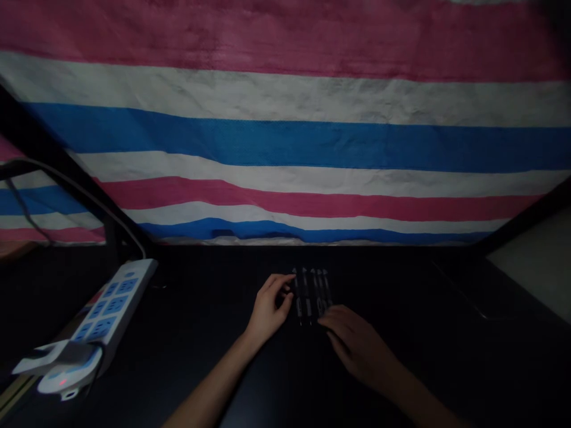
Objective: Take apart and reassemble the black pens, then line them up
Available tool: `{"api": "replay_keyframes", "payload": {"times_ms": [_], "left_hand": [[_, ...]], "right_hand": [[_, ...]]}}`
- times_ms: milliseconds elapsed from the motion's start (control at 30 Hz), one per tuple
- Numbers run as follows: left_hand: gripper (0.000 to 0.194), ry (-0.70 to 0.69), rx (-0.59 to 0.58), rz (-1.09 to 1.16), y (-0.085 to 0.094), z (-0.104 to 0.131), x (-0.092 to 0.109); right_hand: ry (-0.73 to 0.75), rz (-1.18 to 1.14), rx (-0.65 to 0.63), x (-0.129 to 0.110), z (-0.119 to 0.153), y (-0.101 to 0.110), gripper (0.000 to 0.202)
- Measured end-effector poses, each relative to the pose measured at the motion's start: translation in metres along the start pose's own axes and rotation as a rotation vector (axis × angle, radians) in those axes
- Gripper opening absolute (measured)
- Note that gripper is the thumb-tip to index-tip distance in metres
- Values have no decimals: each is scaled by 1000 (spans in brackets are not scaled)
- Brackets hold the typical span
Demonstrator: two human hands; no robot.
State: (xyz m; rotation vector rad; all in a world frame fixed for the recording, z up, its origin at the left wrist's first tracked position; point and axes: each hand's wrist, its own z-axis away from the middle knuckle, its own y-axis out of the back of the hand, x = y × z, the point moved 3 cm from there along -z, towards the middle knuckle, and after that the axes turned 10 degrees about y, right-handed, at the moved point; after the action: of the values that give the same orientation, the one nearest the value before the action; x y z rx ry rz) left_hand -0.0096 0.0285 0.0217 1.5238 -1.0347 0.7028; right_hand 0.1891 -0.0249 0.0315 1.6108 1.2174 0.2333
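Observation:
Several slim, dark, pen-like sticks (305, 291) lie side by side on the black tabletop, with pale pointed tips at the far end and paler near ends. Dim light hides their exact kind. Two lie spaced apart on the left, and the others are close together on the right. My left hand (269, 306) is beside the leftmost stick, thumb and index finger spread, the index fingertip at its upper part. At the near ends of the right-hand sticks is my right hand (352, 339), fingers stretched out and thumb apart below them. Its fingertips partly cover those ends.
A white power strip (116, 309) with blue sockets and a plugged-in adapter (66, 353) lies at the left. Its grey cable (96, 199) runs up past a dark frame. A striped sheet (312, 142) hangs behind the table. A dark flat object (464, 288) lies at the right.

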Motion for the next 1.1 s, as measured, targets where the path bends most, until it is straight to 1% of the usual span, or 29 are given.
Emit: {"api": "replay_keyframes", "payload": {"times_ms": [67, 133, 200, 267, 400, 500, 633, 733, 833, 900, 1100], "left_hand": [[34, -50, -57, -72, 1, 2, 5], [38, -133, -177, -161, -1, 6, 11], [45, -228, -299, -264, -4, 10, 15], [48, -288, -360, -346, -6, 13, 16], [39, -297, -373, -395, -9, 14, 12], [35, -285, -376, -392, -11, 13, 11], [29, -267, -386, -386, -11, 12, 15], [26, -278, -397, -371, -11, 12, 19], [25, -298, -404, -362, -11, 12, 20], [25, -298, -402, -362, -10, 13, 18], [28, -303, -388, -354, -10, 13, 17]], "right_hand": [[119, 155, -68, 5, 2, -1, 37], [172, 245, -115, 8, 3, -7, 37], [203, 292, -111, 9, 4, -12, 31], [230, 318, -66, 8, 3, -16, 24], [271, 340, 4, 6, -1, -18, 19], [286, 336, 11, 5, -3, -18, 19], [275, 348, 18, 6, -3, -18, 20], [274, 338, -7, 7, -2, -18, 21], [262, 305, -57, 5, -3, -18, 26], [249, 311, -65, 2, -4, -16, 29], [289, 407, -4, -2, -8, -16, 22]]}}
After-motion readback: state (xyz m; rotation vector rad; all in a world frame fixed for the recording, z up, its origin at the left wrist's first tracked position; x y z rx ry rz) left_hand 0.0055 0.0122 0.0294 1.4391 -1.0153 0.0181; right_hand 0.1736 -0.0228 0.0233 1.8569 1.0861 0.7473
